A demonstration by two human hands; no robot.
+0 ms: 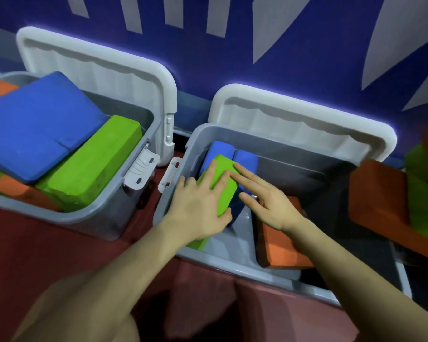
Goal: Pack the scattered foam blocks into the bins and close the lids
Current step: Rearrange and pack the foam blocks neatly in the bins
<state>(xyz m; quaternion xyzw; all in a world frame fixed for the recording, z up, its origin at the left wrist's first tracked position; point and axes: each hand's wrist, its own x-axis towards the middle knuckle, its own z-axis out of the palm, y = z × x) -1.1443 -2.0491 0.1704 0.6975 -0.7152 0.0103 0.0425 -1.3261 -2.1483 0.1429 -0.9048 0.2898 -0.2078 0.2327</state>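
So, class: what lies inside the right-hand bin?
Inside the right bin: a green block under both hands, lying on blue blocks, and an orange block. Hands and blocks hide whatever lies beneath.

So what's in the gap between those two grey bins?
In the head view, the left bin and right bin stand apart. Between them show each bin's white latch and a strip of dark red floor.

Left grip (pixel 198 206), right grip (pixel 265 201) flat, outstretched.
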